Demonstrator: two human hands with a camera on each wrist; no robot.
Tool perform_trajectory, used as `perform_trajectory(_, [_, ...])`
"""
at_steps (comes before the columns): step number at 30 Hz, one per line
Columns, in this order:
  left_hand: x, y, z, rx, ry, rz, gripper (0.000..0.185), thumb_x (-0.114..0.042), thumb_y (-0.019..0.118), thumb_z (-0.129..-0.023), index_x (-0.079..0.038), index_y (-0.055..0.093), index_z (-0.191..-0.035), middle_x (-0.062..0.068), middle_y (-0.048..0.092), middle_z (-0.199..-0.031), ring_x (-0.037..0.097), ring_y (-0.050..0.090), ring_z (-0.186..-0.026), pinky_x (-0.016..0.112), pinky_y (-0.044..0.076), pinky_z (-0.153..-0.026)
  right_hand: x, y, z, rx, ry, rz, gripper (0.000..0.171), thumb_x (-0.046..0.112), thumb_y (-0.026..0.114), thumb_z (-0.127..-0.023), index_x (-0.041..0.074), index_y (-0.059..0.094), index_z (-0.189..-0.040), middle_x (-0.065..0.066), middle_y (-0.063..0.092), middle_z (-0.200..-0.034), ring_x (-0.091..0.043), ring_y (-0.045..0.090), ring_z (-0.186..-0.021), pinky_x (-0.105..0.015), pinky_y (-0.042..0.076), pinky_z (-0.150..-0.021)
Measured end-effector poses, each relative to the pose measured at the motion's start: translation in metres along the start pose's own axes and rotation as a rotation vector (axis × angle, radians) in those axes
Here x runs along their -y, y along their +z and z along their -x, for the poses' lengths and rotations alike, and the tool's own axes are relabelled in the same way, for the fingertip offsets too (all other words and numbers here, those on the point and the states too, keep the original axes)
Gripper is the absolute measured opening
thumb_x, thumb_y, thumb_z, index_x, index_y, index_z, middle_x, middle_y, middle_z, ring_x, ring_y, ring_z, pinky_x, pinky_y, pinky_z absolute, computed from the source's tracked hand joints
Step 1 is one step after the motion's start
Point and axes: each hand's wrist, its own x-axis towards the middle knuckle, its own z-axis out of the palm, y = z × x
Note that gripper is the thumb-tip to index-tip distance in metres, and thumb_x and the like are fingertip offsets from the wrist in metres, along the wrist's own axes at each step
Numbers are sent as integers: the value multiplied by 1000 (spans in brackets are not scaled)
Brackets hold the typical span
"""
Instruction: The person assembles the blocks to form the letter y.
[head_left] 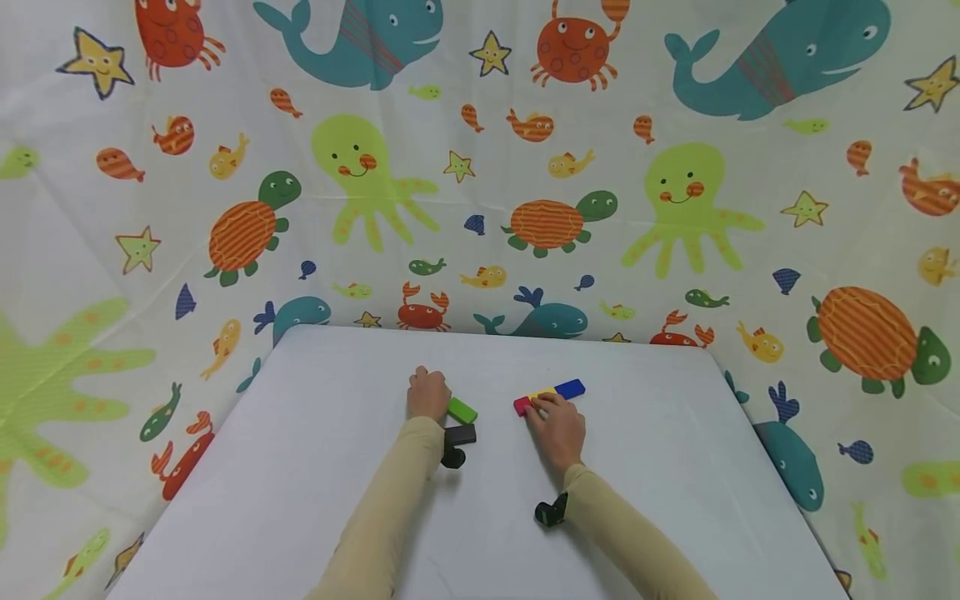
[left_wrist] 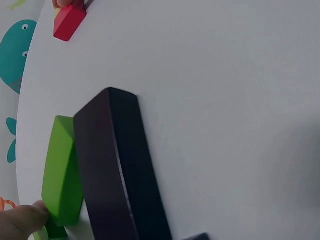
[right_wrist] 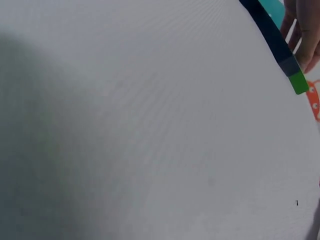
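My left hand (head_left: 428, 395) is at the left end of a green block (head_left: 462, 411). In the left wrist view its thumb (left_wrist: 27, 220) presses that end, where a second piece of green shows; the other fingers are hidden. A black block (head_left: 461, 434) lies just nearer me, close alongside the green one. Further right, my right hand (head_left: 558, 425) bends over a slanting row: a red block (head_left: 521, 406), a yellow block (head_left: 551, 390) and a blue block (head_left: 571, 389). Its thumb and fingertips grip the row around the red block, partly covering the yellow one.
A white table (head_left: 637, 433) carries the blocks. Behind it and along both sides hangs a cloth (head_left: 465, 250) printed with sea animals. Small black wrist cameras show below the left cuff (head_left: 453, 457) and the right cuff (head_left: 551, 511).
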Motion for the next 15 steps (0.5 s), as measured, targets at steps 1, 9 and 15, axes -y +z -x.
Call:
perform_trajectory(1, [0,-2,1,8,-3,10,13,-4,66,-87,3,72,-95,22,57,-97,37,56,-92,49,52,-76,0,0,0,3,7,-6,27,34,73,-88,13,78,-106,-4,69,-113,-29,61,-106,-50,45,-87])
perform_trajectory(9, [4,2,-3,75,19,77,20,1,64,-86,5,67,-105,23,56,-99,37,58,-89,49,51,-78,2,2,0,9,35,-10,27,34,73,-88,14,78,-105,-4,69,-113,-28,61,-105,-49,46,-87])
perform_trajectory(15, [-3,12,-15,95,60,136,26,-10,71,-86,4,69,-108,21,57,-98,31,56,-85,45,52,-76,2,1,0,8,46,-13,26,35,73,-88,15,78,-105,-3,68,-113,-27,60,-104,-48,46,-85])
